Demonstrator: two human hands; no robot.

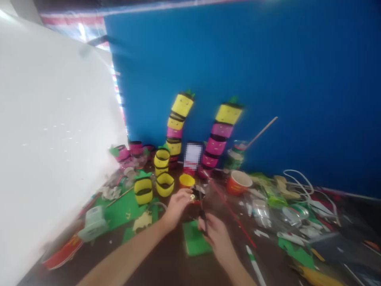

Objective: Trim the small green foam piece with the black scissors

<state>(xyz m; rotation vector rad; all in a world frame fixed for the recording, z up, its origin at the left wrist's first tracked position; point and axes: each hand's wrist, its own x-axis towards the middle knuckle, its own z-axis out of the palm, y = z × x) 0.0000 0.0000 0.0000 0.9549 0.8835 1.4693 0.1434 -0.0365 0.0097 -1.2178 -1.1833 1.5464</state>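
Note:
My left hand [177, 203] reaches in from the lower left, its fingers closed on a small dark piece [196, 193] with a pale yellow spot. In my right hand [216, 229] is a slim dark tool [203, 214], its thin end pointing up beside that piece. Blur hides the tool's exact kind and whether it touches the piece. Just behind my left fingertips stands a small yellow cup [187, 181]. A green sheet [195, 240] lies on the dark table below my hands. Two yellow cups with black rims, one [165, 184] and another [143, 190], sit left of them.
Tall stacks of yellow and pink cups, one left [175, 123] and one right [218, 139], lean by the blue wall [291, 79]. A phone-like screen [193, 155] stands between them. A red paper cup [239, 182], clear plastic [262, 214], scraps and a marker [255, 264] lie rightward.

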